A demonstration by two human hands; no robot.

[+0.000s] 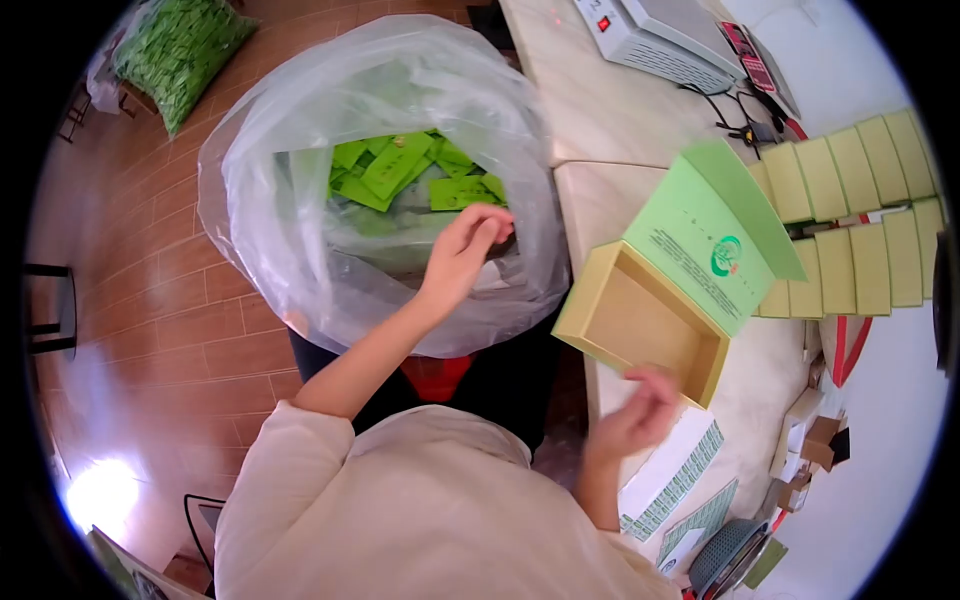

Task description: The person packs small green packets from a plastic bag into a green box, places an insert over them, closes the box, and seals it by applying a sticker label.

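Around us spreads the brown tiled floor [180, 330], with the pale table [600, 125] on our right. Directly before us, the big clear bag [300, 115] gapes wide, its rim folded outward. Two rows of boxes [815, 190] line the table's far right side, and a stuffed sack [185, 50] sits at the upper left. Beyond, on the table, we see a grey machine [665, 50]. Nearer is the open box [590, 300], tilted askew at the table's edge just beside the bag, its green lid [690, 240] raised and tan inside showing. Label sheets [680, 475] lie below it. Our left hand [470, 250] is over the bag's mouth, fingers curled inward; we cannot tell whether they grip anything. Our right hand [640, 412], blurred, has its fingers partly bent at the box's near corner; touch or hold, we cannot tell. Green packets [395, 165] lie loosely heaped inside the bag, beyond the left fingertips.
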